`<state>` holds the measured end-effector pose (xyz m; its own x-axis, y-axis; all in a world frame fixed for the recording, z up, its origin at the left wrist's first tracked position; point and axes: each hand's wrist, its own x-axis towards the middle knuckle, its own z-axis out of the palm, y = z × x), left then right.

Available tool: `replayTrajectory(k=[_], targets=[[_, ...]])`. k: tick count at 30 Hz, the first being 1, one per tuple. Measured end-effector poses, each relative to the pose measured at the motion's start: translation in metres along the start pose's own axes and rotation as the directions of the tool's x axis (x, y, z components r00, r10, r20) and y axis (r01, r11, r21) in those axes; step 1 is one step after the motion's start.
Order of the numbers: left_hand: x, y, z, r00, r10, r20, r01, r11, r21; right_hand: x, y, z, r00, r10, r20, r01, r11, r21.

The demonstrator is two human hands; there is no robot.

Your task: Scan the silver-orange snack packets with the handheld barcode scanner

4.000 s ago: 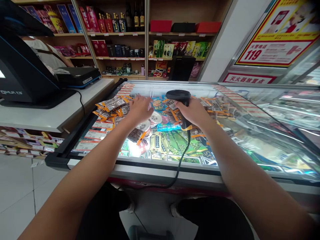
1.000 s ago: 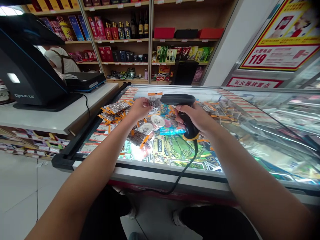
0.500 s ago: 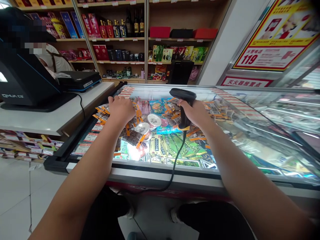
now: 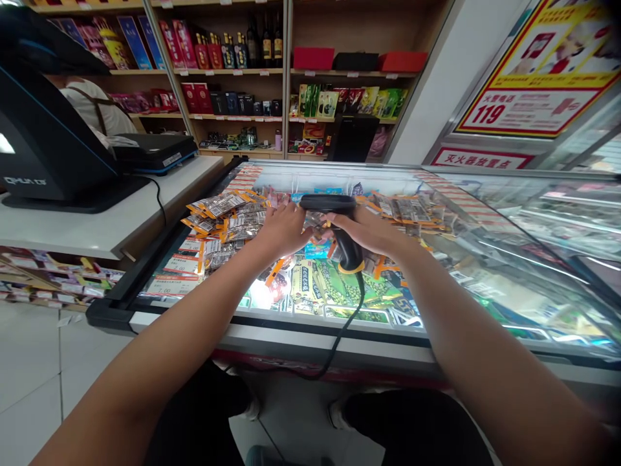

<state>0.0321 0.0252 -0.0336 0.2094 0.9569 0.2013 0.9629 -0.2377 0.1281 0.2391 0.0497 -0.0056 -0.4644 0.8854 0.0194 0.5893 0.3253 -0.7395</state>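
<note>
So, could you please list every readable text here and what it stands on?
"火警电话 119": wall poster.
"灭火器放置点": red-bordered sign below it.
"7.00": nearest price tag.
"Q", then unclear letters: checkout machine.
Too small or blurred: other price tags, packets, shelf labels, smaller poster print.

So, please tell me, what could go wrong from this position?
The cable of the scanner in the right hand hangs over the freezer's front edge; it might catch there or on a leg.

The left hand is very close to the scanner's head, so the two might bump.

The orange-edged packets lie overlapped in a loose heap; a brush of the left arm could perhaps make some slide.
</note>
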Motion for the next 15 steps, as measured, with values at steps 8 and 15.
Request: replayTrajectory(k=[8, 15], targets=[[0.000, -0.002, 0.003, 0.985, 0.075, 0.156, -0.069, 0.997, -0.040, 0.000, 0.001, -0.001, 1.000, -0.003, -0.023, 0.004, 0.999, 0.040], [0.005, -0.005, 0.004, 0.979, -0.033, 0.199, 0.083, 0.964, -0.253, 0.002, 0.005, -0.013, 0.988, 0.151, -0.034, -0.145, 0.979, 0.143]])
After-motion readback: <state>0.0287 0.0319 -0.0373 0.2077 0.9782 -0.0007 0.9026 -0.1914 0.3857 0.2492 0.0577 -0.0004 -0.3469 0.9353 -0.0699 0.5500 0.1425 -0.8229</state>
